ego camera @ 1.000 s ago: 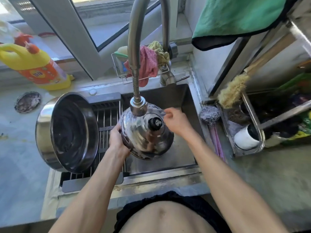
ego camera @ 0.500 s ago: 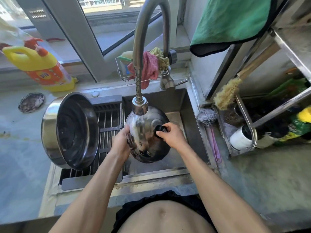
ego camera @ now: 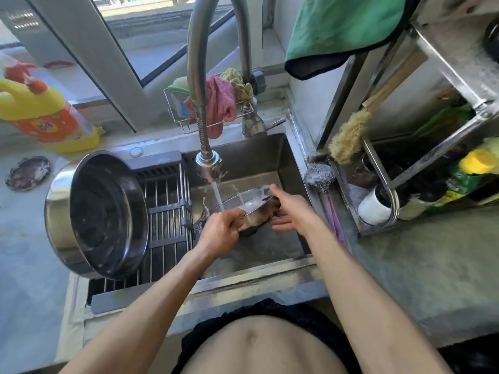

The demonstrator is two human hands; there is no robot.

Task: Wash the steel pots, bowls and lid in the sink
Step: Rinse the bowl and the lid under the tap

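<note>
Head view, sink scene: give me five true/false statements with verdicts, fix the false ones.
1. Water runs from the faucet onto the lid. True.
2. Only the right hand holds the lid. False: the left hand grips its near edge, and the right hand supports the far side with straight fingers.
3. The large steel pot lies tilted on the drying rack, opening toward the camera. True.
4. The yellow detergent bottle stands right of the sink. False: it is on the left, by the window.
5. The green cloth lies in the sink basin. False: it hangs at the upper right, above the counter.
</note>
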